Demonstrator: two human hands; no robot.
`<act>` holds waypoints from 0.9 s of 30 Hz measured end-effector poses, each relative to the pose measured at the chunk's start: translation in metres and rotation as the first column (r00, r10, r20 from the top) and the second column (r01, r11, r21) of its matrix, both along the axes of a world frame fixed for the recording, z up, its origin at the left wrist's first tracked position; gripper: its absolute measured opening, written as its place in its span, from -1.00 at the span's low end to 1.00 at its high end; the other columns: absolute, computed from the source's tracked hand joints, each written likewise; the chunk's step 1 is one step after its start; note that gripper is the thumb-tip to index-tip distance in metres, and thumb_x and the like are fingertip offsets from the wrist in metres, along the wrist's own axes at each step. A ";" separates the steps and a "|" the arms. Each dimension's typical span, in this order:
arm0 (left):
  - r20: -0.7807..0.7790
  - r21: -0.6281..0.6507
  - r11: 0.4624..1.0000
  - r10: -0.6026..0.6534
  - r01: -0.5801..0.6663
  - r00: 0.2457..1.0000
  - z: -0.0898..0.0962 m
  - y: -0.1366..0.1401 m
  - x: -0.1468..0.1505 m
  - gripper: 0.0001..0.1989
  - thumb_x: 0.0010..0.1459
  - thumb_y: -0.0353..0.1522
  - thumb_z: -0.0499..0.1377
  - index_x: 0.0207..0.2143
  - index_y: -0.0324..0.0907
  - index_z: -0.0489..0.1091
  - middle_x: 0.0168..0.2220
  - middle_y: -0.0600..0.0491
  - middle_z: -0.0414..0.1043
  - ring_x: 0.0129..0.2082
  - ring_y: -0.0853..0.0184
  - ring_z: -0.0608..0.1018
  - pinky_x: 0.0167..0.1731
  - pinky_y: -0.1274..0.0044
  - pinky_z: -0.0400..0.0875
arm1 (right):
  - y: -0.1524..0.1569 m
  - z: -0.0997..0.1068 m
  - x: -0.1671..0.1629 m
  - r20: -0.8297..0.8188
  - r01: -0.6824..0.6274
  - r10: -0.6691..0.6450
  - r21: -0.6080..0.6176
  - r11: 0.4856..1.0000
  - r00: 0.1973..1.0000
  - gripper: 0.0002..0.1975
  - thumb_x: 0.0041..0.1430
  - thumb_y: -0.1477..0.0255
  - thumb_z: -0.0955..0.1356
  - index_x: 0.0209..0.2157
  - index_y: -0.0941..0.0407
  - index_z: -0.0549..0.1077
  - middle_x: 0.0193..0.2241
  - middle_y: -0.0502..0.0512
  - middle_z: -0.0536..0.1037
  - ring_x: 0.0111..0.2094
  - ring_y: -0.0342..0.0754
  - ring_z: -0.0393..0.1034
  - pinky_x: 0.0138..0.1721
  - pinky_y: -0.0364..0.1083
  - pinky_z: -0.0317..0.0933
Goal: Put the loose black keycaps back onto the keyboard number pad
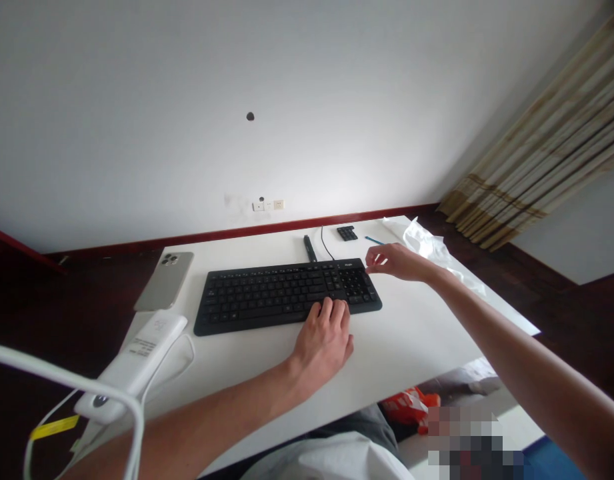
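A black computer keyboard [259, 297] lies on the white table, its number pad on the right side. My left hand [324, 343] rests at the keyboard's front edge with curled fingers gripping it just left of the number pad. At the pad's right edge, my right hand [394, 261] has thumb and fingers drawn together in a pinch; whatever may be between them is too small to make out. Several loose black keycaps [347, 233] sit grouped behind the keyboard. A thin blue stick [374, 240] lies beyond my right hand, and a black pen-like item [310, 249] touches the keyboard's back.
On the left of the white table [407, 327] are a phone [165, 280] and a white power strip-like device [137, 363] with a cable. A white cable or tube [61, 373] arches in the near left. Crumpled white plastic [427, 241] lies at the right edge.
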State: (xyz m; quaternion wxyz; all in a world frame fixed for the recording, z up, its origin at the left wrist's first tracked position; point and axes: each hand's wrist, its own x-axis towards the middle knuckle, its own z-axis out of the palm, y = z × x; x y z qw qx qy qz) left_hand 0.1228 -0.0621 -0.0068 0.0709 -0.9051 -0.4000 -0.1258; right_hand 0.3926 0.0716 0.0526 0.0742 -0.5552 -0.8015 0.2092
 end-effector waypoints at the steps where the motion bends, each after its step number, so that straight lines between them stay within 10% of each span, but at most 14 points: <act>1: 0.001 0.000 1.000 0.000 0.000 1.000 0.000 0.000 0.000 -0.44 0.34 -0.21 0.15 0.26 -0.38 0.32 0.03 -0.18 0.40 0.01 0.08 0.36 -0.05 0.28 0.35 | 0.004 -0.003 0.003 0.025 0.041 -0.040 -0.028 0.999 0.999 -0.68 0.15 0.06 0.43 -0.35 0.04 0.52 -0.36 0.07 0.66 -0.31 0.04 0.57 -0.29 -0.02 0.38; 7: 0.002 0.005 1.000 -0.009 0.009 1.000 0.001 0.000 -0.001 -0.42 0.35 -0.20 0.14 0.27 -0.42 0.30 0.03 -0.18 0.40 0.01 0.08 0.36 -0.05 0.28 0.35 | 0.017 -0.014 0.013 0.054 0.136 -0.125 -0.484 0.865 0.991 -0.44 0.03 -0.16 0.43 -0.29 0.08 0.55 -0.35 0.19 0.67 -0.37 0.05 0.57 -0.44 -0.06 0.35; 27: 0.004 -0.012 1.000 -0.009 0.009 1.000 0.003 0.001 -0.001 -0.45 0.34 -0.21 0.15 0.24 -0.39 0.32 0.00 -0.14 0.39 0.00 0.09 0.37 -0.07 0.30 0.36 | 0.059 -0.011 -0.010 0.337 0.159 0.100 -0.659 0.735 0.936 -0.37 -0.21 -0.17 0.54 -0.43 0.12 0.52 -0.39 0.12 0.53 -0.44 -0.08 0.28 -0.42 -0.07 0.13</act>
